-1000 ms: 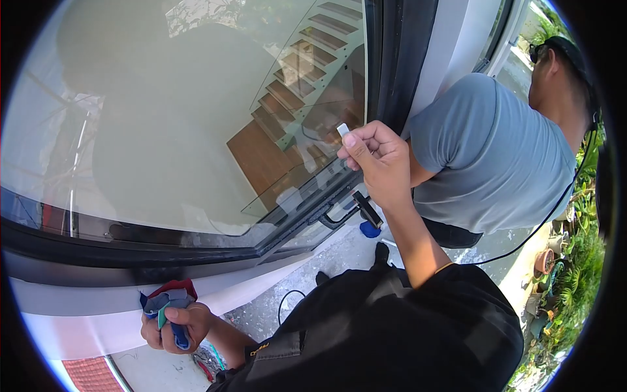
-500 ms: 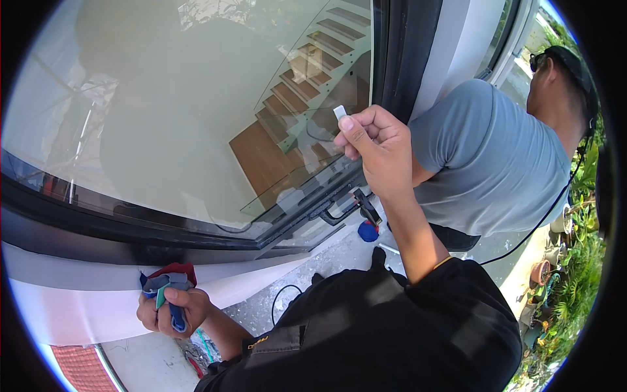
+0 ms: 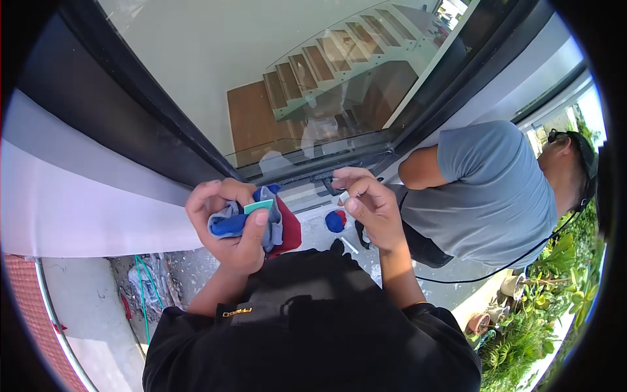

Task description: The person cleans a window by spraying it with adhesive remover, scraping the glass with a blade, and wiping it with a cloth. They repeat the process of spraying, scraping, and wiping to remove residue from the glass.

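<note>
My left hand (image 3: 232, 228) is wrapped round a bunched cloth (image 3: 286, 225) in blue, grey and red. A small flat green piece (image 3: 258, 206) is pinched under its thumb, against the cloth. At chest height on the right, my right hand (image 3: 375, 212) holds a small white piece (image 3: 343, 198) between thumb and fingers; what exactly this piece is I cannot make out. Both hands are in front of a large window (image 3: 261, 59) with a dark frame (image 3: 157, 91), and neither touches it.
Close on the right a person in a grey shirt (image 3: 490, 189) crouches. A blue and red bundle (image 3: 336, 221) and a white stick (image 3: 349, 245) lie on the floor. A black cable (image 3: 457, 281) runs behind that person. Potted plants (image 3: 513, 286) line the right; a green hose (image 3: 142, 294) lies left.
My left hand has come up and right with the cloth, nearer my right hand. My right hand has lowered, still pinching the white piece. The view has turned.
</note>
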A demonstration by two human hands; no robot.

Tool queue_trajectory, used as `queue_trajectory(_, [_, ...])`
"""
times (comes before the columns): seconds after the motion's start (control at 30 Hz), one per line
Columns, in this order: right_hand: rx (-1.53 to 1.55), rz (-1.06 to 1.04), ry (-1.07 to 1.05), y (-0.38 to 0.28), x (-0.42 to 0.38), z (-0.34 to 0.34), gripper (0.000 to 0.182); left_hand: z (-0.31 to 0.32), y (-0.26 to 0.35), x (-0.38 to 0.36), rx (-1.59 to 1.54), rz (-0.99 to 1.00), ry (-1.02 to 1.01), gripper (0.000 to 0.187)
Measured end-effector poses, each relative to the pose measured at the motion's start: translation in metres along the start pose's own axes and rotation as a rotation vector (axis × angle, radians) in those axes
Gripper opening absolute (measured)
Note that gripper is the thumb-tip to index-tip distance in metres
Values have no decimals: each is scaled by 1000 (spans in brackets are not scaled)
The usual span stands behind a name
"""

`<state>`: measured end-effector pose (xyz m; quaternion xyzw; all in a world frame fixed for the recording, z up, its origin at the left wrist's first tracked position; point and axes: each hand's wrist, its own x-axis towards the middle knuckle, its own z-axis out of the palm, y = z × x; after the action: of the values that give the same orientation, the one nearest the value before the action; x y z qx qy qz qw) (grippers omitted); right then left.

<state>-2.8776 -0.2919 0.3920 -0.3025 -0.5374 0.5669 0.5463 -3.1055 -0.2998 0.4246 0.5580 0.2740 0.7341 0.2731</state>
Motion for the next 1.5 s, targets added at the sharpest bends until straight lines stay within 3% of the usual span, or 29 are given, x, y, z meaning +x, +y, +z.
queue_trajectory(0.03, [16, 60, -113, 10, -12, 4, 13, 7, -2, -10, -163, -213, 45, 57])
queue_trajectory(0.07, [22, 102, -132, 10, -21, 17, 13, 10, -7, -19, -209, -351, 80, 38])
queue_trajectory(0.13, [70, 152, -199, 7, -33, 32, 12, 17, -12, -31, -309, -541, 90, 22])
queue_trajectory(0.47, [-2, 206, -262, -2, -34, 29, 9, 19, -22, -42, -526, -568, 98, 13])
queue_trajectory(0.6, [119, 224, -140, -3, -37, 14, 12, -6, -23, -20, -630, -464, 221, 7])
queue_trajectory(0.67, [143, 189, -107, 7, -37, 5, 17, -13, -23, -16, -614, -463, 172, 6])
queue_trajectory(0.8, [273, 177, -21, 9, -33, 7, 19, -23, -36, -40, -726, -598, -1, 15])
queue_trajectory(0.9, [336, 195, 51, 9, -31, 10, 18, -15, -43, -54, -807, -787, -38, 36])
queue_trajectory(0.97, [338, 176, 52, 11, -27, 10, 16, -6, -39, -57, -675, -769, -180, 57])
queue_trajectory(1.0, [359, 185, 52, 12, -25, 9, 16, -2, -36, -58, -616, -745, -247, 69])
queue_trajectory(1.17, [333, 179, 96, 3, -15, 10, 14, -12, -36, -45, -228, -510, -346, 48])
queue_trajectory(1.27, [386, 165, 122, -6, -10, 10, 14, 3, 11, -11, -1, -208, 10, 29])
queue_trajectory(1.3, [392, 151, 95, 1, -12, -2, 15, 10, 23, 6, 99, 100, 128, 25])
queue_trajectory(1.37, [410, 131, 112, 6, -14, -13, 15, 22, 42, 49, 329, 530, 247, 20])
queue_trajectory(1.5, [407, 136, 111, 13, -13, -18, 15, 44, 76, 154, 852, 1006, 263, 20])
